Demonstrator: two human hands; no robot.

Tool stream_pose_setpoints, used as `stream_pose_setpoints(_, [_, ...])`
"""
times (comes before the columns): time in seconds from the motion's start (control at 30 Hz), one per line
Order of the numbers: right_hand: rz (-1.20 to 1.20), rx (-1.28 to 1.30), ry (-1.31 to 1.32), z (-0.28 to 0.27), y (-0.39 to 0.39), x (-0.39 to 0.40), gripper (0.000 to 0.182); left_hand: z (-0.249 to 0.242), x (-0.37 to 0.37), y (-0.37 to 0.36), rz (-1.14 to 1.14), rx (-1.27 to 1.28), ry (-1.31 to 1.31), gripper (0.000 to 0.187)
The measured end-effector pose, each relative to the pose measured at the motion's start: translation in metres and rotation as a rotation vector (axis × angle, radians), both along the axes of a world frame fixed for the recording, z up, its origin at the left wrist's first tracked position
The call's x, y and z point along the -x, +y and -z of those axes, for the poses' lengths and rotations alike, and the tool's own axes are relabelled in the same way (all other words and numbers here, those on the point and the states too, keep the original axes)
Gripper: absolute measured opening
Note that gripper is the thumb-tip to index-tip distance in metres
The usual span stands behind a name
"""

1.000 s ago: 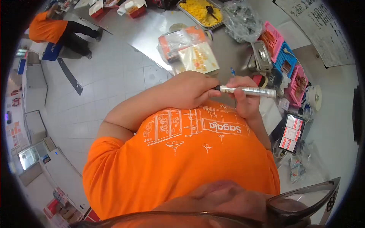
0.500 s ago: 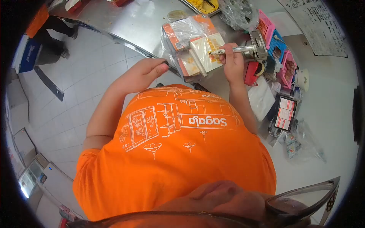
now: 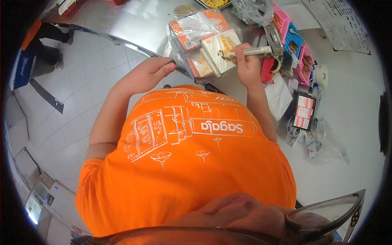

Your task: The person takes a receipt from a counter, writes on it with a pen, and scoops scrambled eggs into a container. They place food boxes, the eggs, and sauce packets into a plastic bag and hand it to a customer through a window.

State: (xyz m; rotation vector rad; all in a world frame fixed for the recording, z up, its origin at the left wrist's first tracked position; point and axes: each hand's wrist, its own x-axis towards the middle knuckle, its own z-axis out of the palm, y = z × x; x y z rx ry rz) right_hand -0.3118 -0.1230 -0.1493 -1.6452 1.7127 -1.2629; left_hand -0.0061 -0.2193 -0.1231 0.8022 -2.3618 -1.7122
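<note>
My right hand (image 3: 248, 67) is closed round a white marker (image 3: 257, 51). The marker's dark tip points left, at the face of a white packet (image 3: 218, 43) with a yellow pattern, where short dark marks show. This packet rests on orange-and-white packets (image 3: 183, 32) partly wrapped in clear plastic at the metal table's edge. My left hand (image 3: 149, 75) is beside the table's front edge, left of the packets, its thumb and fingers pinched on a small black object (image 3: 172, 62).
On the metal table (image 3: 134, 20), a plastic bag (image 3: 253, 10) lies behind the packets. Pink (image 3: 305, 65) and blue baskets (image 3: 292, 41), a red tape dispenser (image 3: 267, 70) and a tablet (image 3: 304, 112) are at right. A co-worker's dark-clothed legs (image 3: 51, 34) are at upper left.
The view has shifted a little. The marker's tip is now near the packet's upper middle, with short dark marks by it. My left hand still pinches the black object.
</note>
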Motion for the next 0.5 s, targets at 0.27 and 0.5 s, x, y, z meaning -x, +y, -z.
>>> stream_pose_setpoints(0.27, [0.146, 0.046, -0.247, 0.002, 0.001, 0.014, 0.021, 0.013, 0.034, 0.001, 0.006, 0.283, 0.142, 0.028])
stream_pose_setpoints(0.5, [0.109, 0.046, -0.123, 0.002, -0.005, 0.009, 0.023, 0.047, 0.082, -0.001, 0.115, 0.798, 0.342, 0.026])
